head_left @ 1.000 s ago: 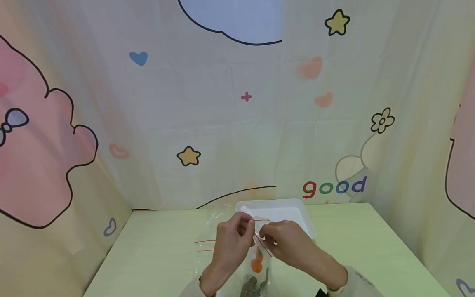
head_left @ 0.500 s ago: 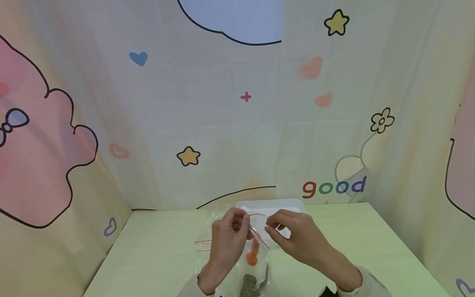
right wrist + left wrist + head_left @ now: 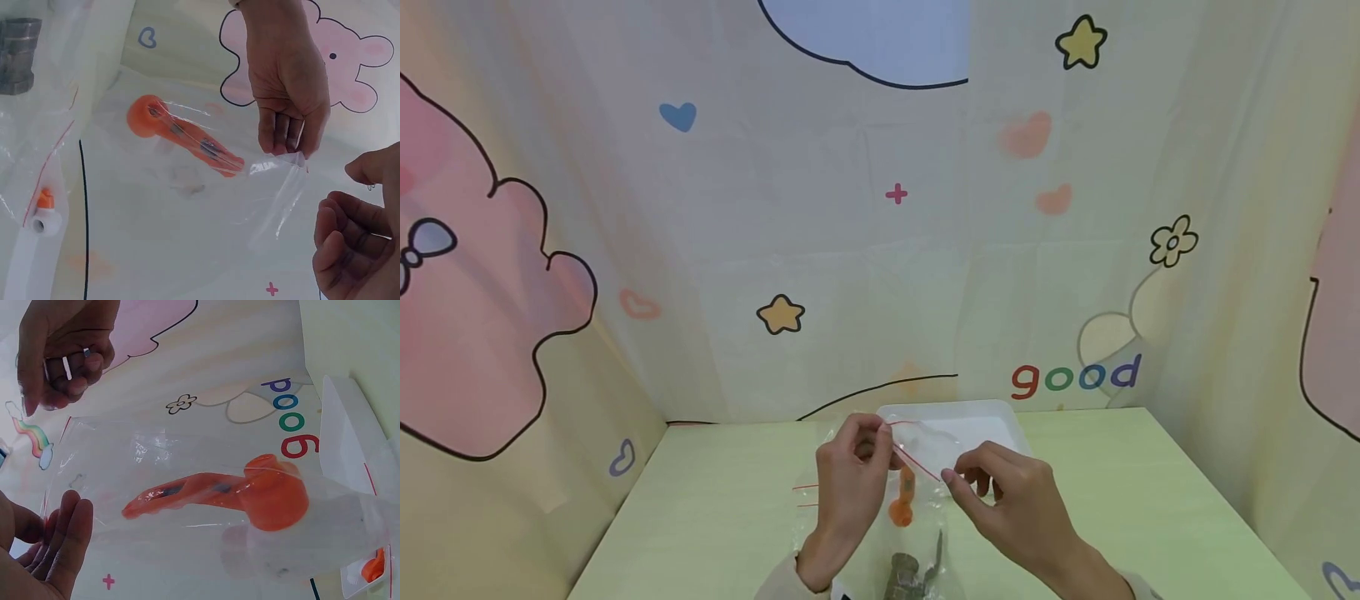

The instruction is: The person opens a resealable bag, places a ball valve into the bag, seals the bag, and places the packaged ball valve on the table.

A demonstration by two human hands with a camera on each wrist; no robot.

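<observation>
In the head view, the left hand [image 3: 853,475] pinches the mouth edge of a clear zip bag [image 3: 153,453], the enclosed orange round-headed part [image 3: 901,512] lies at 4 o'clock from that hand, and the right hand [image 3: 1015,504], at 3 o'clock, is near the bag, thumb and index finger narrowly parted.

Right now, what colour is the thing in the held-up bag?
The thing is bright orange, clearest in the left wrist view.
</observation>
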